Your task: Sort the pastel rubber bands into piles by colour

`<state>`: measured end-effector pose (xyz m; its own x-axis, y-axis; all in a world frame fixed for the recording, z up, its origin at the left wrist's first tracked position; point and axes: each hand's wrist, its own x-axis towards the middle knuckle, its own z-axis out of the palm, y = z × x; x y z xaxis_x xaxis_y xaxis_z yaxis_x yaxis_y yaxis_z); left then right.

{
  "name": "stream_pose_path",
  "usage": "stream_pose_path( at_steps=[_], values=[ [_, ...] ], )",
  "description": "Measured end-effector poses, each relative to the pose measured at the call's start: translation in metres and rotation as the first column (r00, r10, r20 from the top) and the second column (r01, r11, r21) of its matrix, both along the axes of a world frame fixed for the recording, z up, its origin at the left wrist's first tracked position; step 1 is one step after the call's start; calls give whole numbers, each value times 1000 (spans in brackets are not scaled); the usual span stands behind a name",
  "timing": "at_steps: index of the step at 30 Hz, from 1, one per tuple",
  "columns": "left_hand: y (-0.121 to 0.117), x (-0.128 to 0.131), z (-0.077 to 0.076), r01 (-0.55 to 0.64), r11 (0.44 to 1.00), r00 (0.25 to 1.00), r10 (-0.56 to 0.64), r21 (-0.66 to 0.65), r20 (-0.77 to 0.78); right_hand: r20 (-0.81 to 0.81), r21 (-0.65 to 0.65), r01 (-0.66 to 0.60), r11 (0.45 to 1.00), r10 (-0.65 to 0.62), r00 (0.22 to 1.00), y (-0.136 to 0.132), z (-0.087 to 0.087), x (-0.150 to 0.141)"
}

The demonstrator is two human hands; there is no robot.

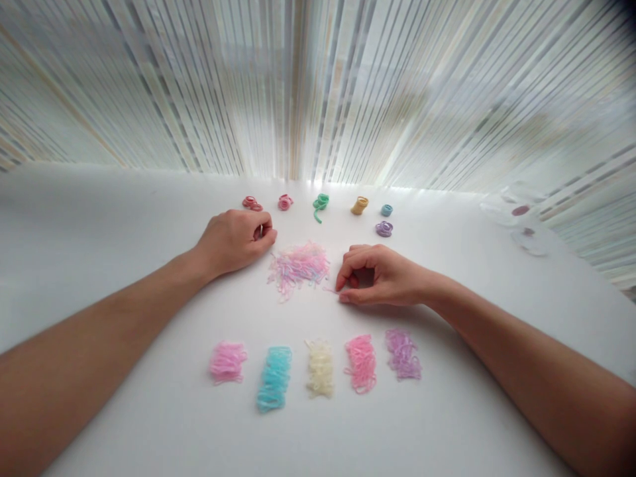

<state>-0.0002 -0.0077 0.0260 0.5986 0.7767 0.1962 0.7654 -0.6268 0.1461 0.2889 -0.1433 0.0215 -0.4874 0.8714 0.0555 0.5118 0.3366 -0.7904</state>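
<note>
A loose heap of small pastel elastic bands (301, 265), mostly pink with some bluish ones, lies mid-table between my hands. My right hand (372, 275) is at the heap's right side, its thumb and index finger closed on a thin pale pink elastic band (329, 289) that sticks out to the left. Just beyond the heap's upper left is my left hand (238, 238), fingers curled and thumb tip against the index finger; anything in that pinch is too small to make out. In front lie sorted piles: light pink (228, 362), turquoise (275, 379), cream (320, 369), bright pink (362, 363) and lilac (403, 354).
Behind the heap sit coiled bundles: dark red (252, 203), rose (285, 202), green (321, 205), mustard (360, 205), blue (386, 210) and purple (384, 228). Clear plastic pieces (531, 241) lie at the right. A string curtain (298, 93) hangs along the white table's (173, 424) far edge.
</note>
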Motion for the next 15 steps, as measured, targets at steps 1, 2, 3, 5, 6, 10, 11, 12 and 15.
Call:
stream_pose_path(
  at_steps=[1,2,3,5,6,10,11,12,15],
  values=[
    [0,0,0,-3,1000,1000,3,1,-1,0,3,-1,1000,1,1000,0,0,0],
    [0,0,0,-4,1000,1000,4,2,-2,2,7,-4,1000,4,1000,0,0,0],
    [0,0,0,-4,1000,1000,4,3,-1,5,10,-9,1000,9,1000,0,0,1],
    [0,0,0,0,1000,1000,0,4,1,12,16,-15,1000,15,1000,0,0,1],
    [0,0,0,1,1000,1000,-1,5,1,15,16,-17,1000,17,1000,1,0,1],
    [-1,1,0,-3,1000,1000,3,7,2,21,14,-27,1000,26,999,1,1,0],
    [-1,1,1,-6,1000,1000,6,6,4,19,15,-28,999,28,999,1,1,0],
    [-1,1,1,-8,1000,1000,8,3,5,17,16,-29,999,29,999,1,1,0],
    [-1,1,2,-8,1000,1000,8,-6,7,23,12,-29,1000,29,999,2,1,0]
  ],
)
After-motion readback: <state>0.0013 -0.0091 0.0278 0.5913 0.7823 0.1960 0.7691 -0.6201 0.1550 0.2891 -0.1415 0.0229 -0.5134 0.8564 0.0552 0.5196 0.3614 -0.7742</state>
